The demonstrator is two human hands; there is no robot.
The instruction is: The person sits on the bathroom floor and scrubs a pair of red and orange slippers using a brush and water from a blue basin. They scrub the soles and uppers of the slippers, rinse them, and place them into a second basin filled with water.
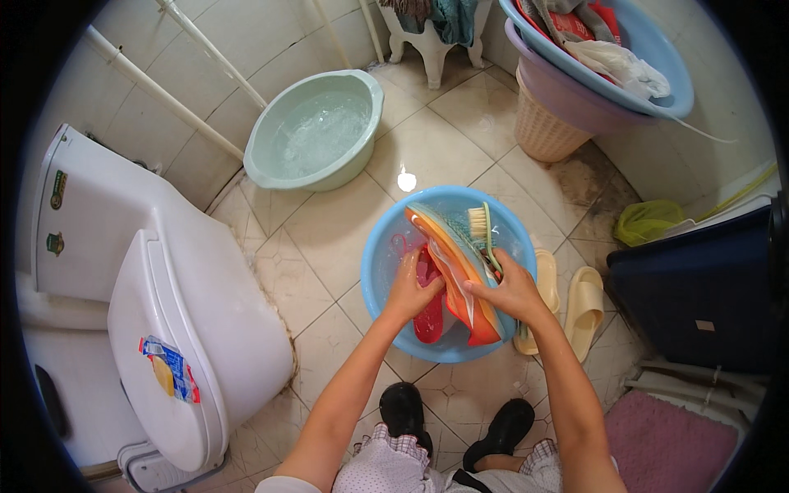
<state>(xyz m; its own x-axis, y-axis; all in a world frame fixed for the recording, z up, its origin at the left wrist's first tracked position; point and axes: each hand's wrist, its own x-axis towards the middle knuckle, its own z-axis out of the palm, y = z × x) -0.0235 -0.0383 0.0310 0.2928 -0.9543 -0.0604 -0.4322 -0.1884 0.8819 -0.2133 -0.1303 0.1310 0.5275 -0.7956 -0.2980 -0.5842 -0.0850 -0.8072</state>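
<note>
A light blue basin (370, 302) stands on the floor before me. Over it, an orange and teal running shoe (453, 271) is tilted on its side. My right hand (515, 289) grips the shoe, thumb on the orange upper, fingers on the teal sole side. The same hand also holds the green handle of a scrub brush (478, 223), its pale bristles pointing left along the sole. My left hand (414, 286) is at the shoe's left side, thumb by its edge, fingers over a red sole-shaped piece (428, 320). Its exact hold is hidden.
A pale green basin (314, 179) of water stands beyond. The toilet (203, 289) is left, a torn packet (171, 370) on its lid. Cream slippers (584, 308) lie right of the blue basin, near a dark bin (690, 283). Stacked basins (669, 68) top a woven basket (545, 126).
</note>
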